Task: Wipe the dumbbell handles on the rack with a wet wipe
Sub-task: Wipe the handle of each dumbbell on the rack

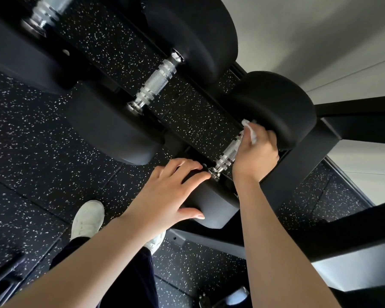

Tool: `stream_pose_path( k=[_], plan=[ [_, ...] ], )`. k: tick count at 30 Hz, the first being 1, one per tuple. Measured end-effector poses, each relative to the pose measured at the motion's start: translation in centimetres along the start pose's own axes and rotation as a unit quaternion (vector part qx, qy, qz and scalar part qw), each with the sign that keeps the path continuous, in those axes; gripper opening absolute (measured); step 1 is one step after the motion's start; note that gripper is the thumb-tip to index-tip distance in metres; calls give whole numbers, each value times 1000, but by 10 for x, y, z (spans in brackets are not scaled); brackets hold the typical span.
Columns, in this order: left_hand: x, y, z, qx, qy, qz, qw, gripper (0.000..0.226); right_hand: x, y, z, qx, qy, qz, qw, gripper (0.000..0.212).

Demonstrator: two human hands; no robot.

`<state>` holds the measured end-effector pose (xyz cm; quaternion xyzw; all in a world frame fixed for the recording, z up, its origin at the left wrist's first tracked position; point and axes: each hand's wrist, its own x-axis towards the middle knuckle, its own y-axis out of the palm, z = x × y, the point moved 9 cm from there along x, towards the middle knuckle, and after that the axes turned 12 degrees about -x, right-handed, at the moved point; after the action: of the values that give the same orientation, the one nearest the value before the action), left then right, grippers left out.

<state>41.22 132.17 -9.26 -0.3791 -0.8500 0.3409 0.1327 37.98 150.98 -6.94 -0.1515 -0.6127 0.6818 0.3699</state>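
right hand: fingers curled round the far end of the nearest dumbbell's knurled chrome handle, pressing a white wet wipe against it, close to the far black head.
left hand: spread over the near black head of the same dumbbell, fingers fairly straight on top, thumb down its side; it looks like bracing rather than a full grip.
wet wipe: bunched, showing above the right knuckles; the part under the hand is hidden.
rack: black frame, dumbbells lying across it.
next dumbbell handle: chrome, bare, just to the left.
third handle: top left corner, partly cut off.
floor: dark speckled rubber.
white shoe: below the left forearm.
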Motion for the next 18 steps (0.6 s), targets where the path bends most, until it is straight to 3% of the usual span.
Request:
stream_pose_path(
  k=[3,7,13,18],
  plan=[
    [0,1,1,-2,-1,2,1000,74,-1,6,-2,37,3,29,999,15],
    [1,1,1,0,1,5,1000,73,0,25,1,14,-68,164,984,15],
    [1,1,1,-3,-2,8,1000,74,-48,32,20,-65,-201,300,930,12],
    [1,2,1,-6,-4,14,1000,74,-55,35,29,-152,-237,387,878,18]
  ],
)
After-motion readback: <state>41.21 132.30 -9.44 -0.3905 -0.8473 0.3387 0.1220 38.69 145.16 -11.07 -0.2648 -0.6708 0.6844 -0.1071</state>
